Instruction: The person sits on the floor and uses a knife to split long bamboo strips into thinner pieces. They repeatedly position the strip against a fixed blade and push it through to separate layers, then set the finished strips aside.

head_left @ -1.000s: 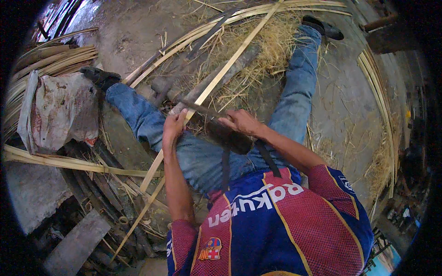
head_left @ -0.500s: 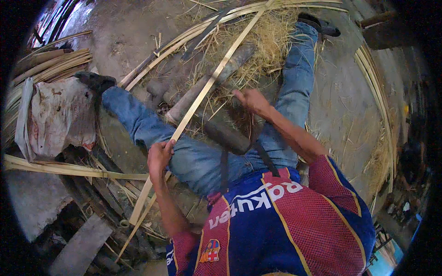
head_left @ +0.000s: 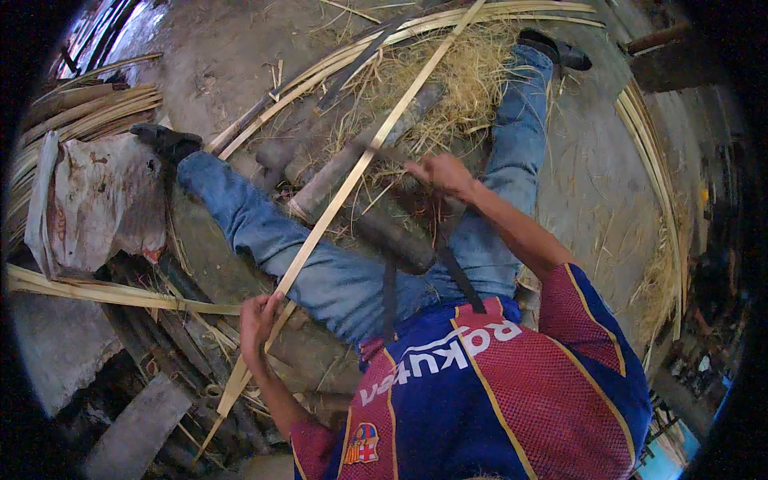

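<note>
A long pale bamboo strip [head_left: 346, 190] runs slantwise from the far edge down past my left thigh. My left hand [head_left: 258, 322] is closed around its near part, with the tail end sticking out below. My right hand [head_left: 442, 174] is closed at the right of the strip. From it a dark narrow knife [head_left: 386, 153] reaches to the strip; its handle is hidden in the fist. Under the strip lies a round wooden log [head_left: 324, 186]. A thicker dark log [head_left: 404, 246] rests between my thighs.
Curly shavings [head_left: 460, 88] heap up between my outstretched legs. Long strips [head_left: 320, 68] arc across the floor beyond. More strips [head_left: 652, 152] lie at the right. At the left are a stained sack [head_left: 104, 200], a bundle of strips [head_left: 104, 116] and a flat board [head_left: 144, 428].
My left hand has moved down and left, and the bamboo strip has shifted slightly with it. My right hand has moved only a little, staying beside the strip.
</note>
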Demonstrator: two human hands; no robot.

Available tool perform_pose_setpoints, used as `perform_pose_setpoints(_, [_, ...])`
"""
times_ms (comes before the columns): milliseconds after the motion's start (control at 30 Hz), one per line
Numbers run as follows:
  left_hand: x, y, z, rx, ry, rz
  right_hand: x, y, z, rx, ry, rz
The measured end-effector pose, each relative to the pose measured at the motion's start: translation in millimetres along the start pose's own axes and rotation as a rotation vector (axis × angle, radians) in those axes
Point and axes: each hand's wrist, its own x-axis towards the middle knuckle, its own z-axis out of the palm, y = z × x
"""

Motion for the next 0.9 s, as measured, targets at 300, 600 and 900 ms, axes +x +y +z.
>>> perform_pose_setpoints(300, [-31.8,-22.7,-38.5,-0.029,0.339,-0.050,4.0,-10.7,-2.0,0.039,0.202,0.149])
perform_pose_setpoints(600, [182.4,119.3,131.5,0.215,0.026,0.224,-2.2,-18.8,33.3,0.044,0.173,0.188])
perform_pose_setpoints(900, [150.4,91.9,107.9,0.139,-0.122,0.151,5.4,4.7,-4.1,0.133,0.133,0.249])
